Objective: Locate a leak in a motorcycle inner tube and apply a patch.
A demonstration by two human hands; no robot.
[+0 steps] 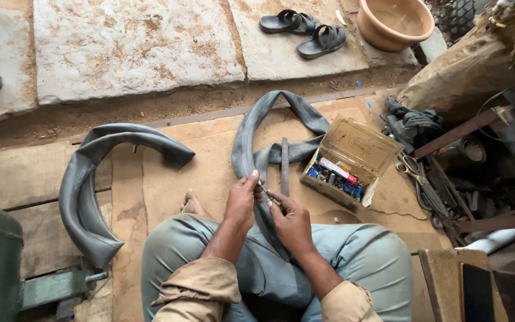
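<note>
The person sits cross-legged on worn brown board flooring point(210, 173), with a grey rubber inner tube point(251, 137) looped out in front and its near end drawn back across the lap. The left hand point(242, 200) is closed around that near stretch of tube, thumb on top, and the right hand point(290, 220) pinches a small thin metal piece point(267, 194) just beside it, the two hands almost touching. To work this spot well, I judge the left hand should keep the rubber taut and flat so the fine piece meets it squarely. What that piece is, and whether its tip touches the rubber, is too small to tell. A dark flat strip point(285, 167) stands up behind the hands, its lower end hidden. An open tan box of small parts point(344, 161) lies near on the right; a second grey tube point(84, 191) lies well apart
</note>
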